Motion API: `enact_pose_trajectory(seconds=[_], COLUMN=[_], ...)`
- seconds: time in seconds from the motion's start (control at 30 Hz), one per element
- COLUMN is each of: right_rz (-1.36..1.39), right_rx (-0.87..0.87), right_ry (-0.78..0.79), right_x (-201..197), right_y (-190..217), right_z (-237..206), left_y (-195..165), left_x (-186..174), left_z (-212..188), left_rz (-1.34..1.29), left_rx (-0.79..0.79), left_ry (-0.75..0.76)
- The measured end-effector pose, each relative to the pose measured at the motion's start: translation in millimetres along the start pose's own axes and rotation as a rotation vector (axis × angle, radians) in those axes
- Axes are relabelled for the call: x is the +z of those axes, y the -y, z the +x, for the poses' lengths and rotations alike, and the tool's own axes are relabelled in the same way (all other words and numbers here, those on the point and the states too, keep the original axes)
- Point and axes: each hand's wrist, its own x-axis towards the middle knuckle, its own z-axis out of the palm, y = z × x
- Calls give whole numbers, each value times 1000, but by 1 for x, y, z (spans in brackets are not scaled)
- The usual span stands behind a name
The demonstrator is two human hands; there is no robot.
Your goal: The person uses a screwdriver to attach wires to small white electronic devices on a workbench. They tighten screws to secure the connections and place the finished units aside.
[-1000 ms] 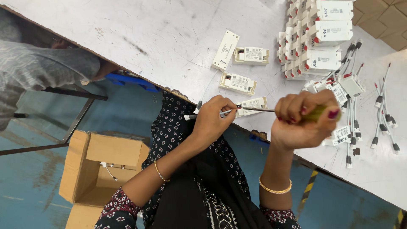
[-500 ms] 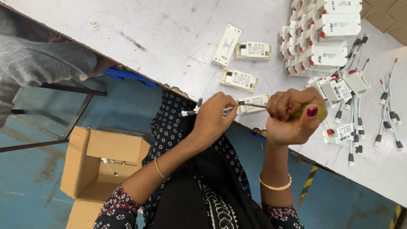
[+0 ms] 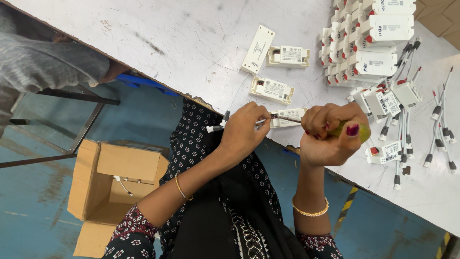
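Observation:
My right hand (image 3: 330, 134) is closed around the yellow-green handle of a screwdriver (image 3: 352, 130), whose thin shaft points left. My left hand (image 3: 244, 132) pinches a white cable with a black connector (image 3: 216, 127) and holds it against a small white module (image 3: 290, 117) at the table's edge, where the screwdriver tip meets it. Both hands hover just over the edge of the white table (image 3: 182, 43).
Loose white modules (image 3: 271, 89) and a flat white cover (image 3: 258, 49) lie behind the hands. A stack of finished modules (image 3: 369, 43) and several wired connectors (image 3: 421, 129) lie to the right. An open cardboard box (image 3: 115, 189) stands on the blue floor. Another person's grey sleeve (image 3: 48, 62) is at left.
Both hands have stayed together at the module, drifting slightly; the screwdriver remains against it. The view has shifted a little.

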Motion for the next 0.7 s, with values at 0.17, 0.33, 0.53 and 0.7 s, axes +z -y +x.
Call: enact_pose_trajectory(seconds=[0.17, 0.33, 0.53, 0.7], right_rz=[33, 21, 11, 58], right_rx=[28, 39, 36, 63], right_ry=[-16, -24, -52, -90], right_x=[-7, -11, -17, -26], right_y=[-1, 3, 11, 10], right_z=[1, 2, 6, 11], left_y=[-1, -4, -11, -10], left_x=[4, 10, 19, 25], left_z=[3, 6, 9, 16], left_rz=[35, 99, 36, -68], left_rx=[30, 54, 30, -50], left_ry=[-6, 5, -6, 25])
